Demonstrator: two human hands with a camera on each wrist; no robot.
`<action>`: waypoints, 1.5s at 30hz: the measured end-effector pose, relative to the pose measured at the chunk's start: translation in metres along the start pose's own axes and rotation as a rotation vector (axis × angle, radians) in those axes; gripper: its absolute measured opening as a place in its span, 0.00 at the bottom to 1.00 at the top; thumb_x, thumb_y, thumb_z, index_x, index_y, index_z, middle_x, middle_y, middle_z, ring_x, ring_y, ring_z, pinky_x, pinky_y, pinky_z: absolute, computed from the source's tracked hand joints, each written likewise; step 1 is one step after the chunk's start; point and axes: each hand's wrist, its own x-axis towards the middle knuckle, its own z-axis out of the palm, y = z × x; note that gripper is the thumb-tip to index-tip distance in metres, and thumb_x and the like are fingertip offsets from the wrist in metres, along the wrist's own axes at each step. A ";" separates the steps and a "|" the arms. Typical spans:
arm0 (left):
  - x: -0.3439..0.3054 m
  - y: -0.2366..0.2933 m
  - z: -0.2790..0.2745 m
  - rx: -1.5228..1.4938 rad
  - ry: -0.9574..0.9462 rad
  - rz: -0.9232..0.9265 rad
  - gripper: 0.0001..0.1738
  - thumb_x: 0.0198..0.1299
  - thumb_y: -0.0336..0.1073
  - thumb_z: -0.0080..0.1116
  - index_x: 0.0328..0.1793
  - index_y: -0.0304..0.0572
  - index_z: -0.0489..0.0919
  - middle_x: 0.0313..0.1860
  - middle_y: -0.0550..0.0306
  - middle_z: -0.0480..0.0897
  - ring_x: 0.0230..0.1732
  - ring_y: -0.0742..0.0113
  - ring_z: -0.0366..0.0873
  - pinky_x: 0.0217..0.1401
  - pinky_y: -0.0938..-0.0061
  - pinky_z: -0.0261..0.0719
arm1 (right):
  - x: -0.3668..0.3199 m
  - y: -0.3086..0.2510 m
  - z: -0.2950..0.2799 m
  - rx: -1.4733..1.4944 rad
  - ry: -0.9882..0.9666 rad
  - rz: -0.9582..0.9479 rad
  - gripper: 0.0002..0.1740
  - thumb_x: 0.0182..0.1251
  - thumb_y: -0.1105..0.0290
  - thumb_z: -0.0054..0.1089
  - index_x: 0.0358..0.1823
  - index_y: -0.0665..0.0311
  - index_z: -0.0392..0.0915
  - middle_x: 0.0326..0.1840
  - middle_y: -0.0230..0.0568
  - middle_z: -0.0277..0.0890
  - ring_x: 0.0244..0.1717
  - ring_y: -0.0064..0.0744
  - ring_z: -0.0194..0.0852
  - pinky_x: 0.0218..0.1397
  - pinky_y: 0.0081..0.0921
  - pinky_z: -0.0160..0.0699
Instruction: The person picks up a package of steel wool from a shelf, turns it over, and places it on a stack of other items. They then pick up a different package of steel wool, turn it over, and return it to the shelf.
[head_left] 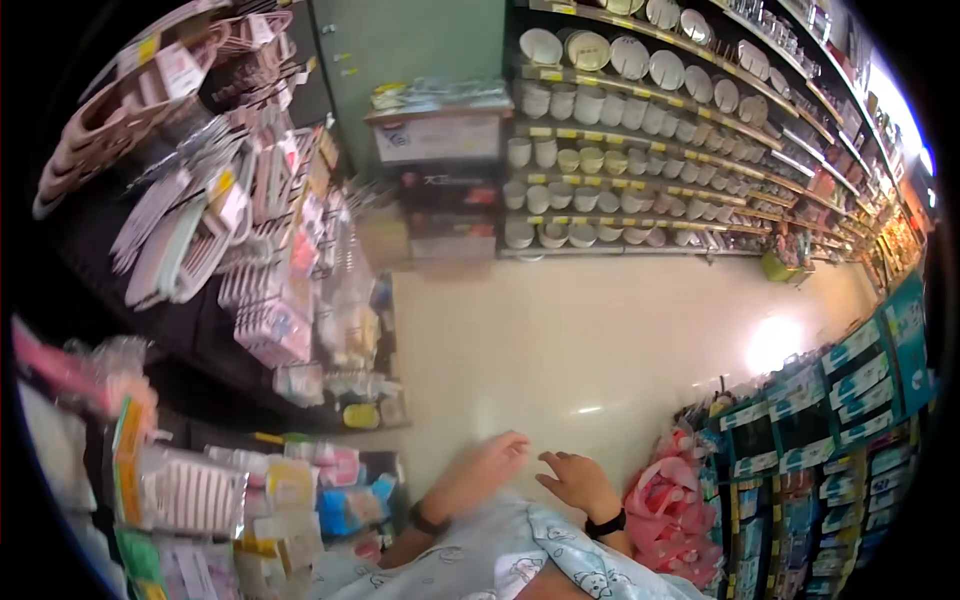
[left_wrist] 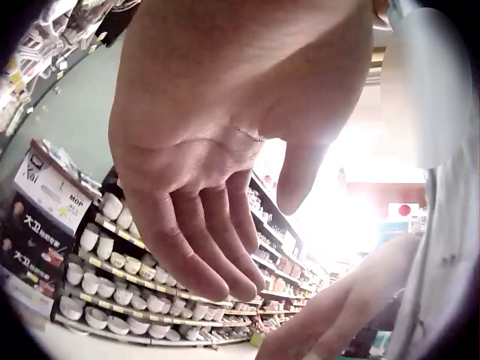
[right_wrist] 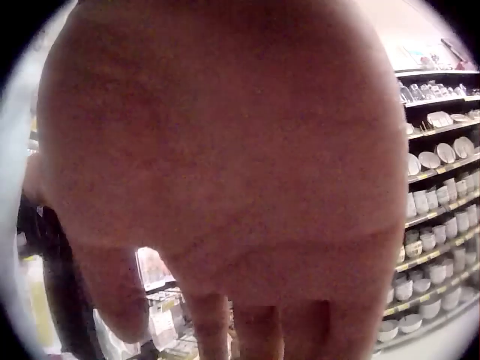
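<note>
In front of the body, over the pale shop floor (head_left: pixel 560 340), both hands are held up with nothing in them. My left hand (head_left: pixel 480 470) is slightly blurred in the head view. The left wrist view shows its palm (left_wrist: pixel 202 135) with loosely bent fingers and the thumb apart. Close beside it is my right hand (head_left: pixel 583 484), its fingers pointing inward toward the left one. Its palm (right_wrist: pixel 225 165) fills most of the right wrist view, fingers downward and their tips cut off. A dark band circles each wrist.
Shelves of white bowls and plates (head_left: pixel 610 110) line the far wall. Stacked boxes (head_left: pixel 440 140) stand left of them. Hangers (head_left: pixel 195 230) and packaged goods crowd the left side. Close on the right are pink bags (head_left: pixel 672 505) and a rack of hanging packs (head_left: pixel 810 410).
</note>
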 end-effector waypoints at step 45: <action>0.761 -0.082 -0.439 0.445 -0.150 0.037 0.25 0.73 0.46 0.56 0.70 0.40 0.75 0.57 0.40 0.85 0.54 0.40 0.84 0.56 0.55 0.82 | 0.848 0.202 -0.266 -0.136 0.124 -0.038 0.24 0.72 0.52 0.63 0.62 0.56 0.79 0.44 0.52 0.86 0.46 0.57 0.84 0.50 0.49 0.82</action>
